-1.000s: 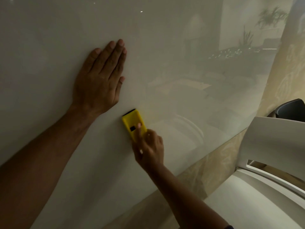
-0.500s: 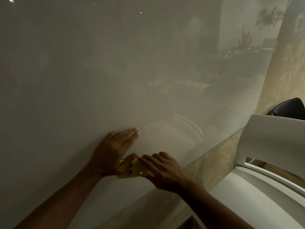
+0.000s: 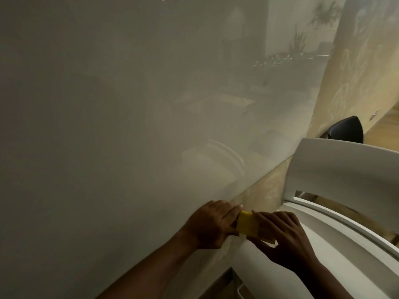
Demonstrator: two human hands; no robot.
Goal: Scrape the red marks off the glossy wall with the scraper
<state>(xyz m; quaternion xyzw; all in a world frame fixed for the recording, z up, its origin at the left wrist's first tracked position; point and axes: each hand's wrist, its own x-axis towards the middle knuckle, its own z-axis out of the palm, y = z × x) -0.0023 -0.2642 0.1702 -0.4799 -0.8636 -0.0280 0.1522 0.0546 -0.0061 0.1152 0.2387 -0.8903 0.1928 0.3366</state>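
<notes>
The glossy pale wall [image 3: 129, 104] fills most of the view; no red marks show on it. Low in the frame, near the wall's bottom edge, both hands meet on the yellow scraper [image 3: 248, 225]. My left hand [image 3: 210, 225] holds its left end, fingers curled round it. My right hand [image 3: 285, 238] grips the right end from above, fingers over the yellow body. The scraper's blade end is hidden behind my left hand.
A white plastic chair [image 3: 336, 173] stands close on the right, its seat under my right hand. A dark chair back [image 3: 343, 131] sits behind it. A beige patterned band [image 3: 267, 186] runs below the glossy panel.
My left hand left the wall up high and came down to the scraper. Both hands with the scraper dropped from mid-wall to the wall's lower edge, away from the surface.
</notes>
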